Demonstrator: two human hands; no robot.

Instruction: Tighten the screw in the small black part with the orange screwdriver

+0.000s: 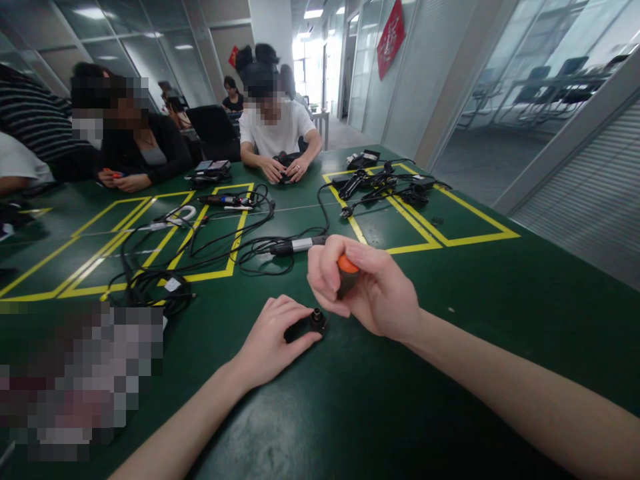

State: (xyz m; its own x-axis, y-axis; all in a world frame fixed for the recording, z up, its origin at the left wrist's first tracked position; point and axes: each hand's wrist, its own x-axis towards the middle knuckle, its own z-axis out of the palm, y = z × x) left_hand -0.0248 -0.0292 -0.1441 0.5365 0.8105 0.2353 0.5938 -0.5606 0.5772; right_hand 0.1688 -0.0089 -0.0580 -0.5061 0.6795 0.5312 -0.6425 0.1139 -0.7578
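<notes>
My left hand (277, 337) rests on the green table and pinches a small black part (317, 321) between thumb and index finger. The part has a round, ringed opening facing up and sits on the tabletop. Just above and to the right of it, my right hand (373, 287) is closed around a screwdriver (349, 268) with an orange butt end and a dark grip. Its shaft and tip are hidden by my fingers, so I cannot tell whether it touches the part.
An electric screwdriver (295, 246) with a black cable lies beyond my hands. More cables (173, 293) coil to the left, and tangled black leads (385, 183) lie inside yellow tape outlines (480, 237). Across the table, a person in white (275, 127) handles a dark object.
</notes>
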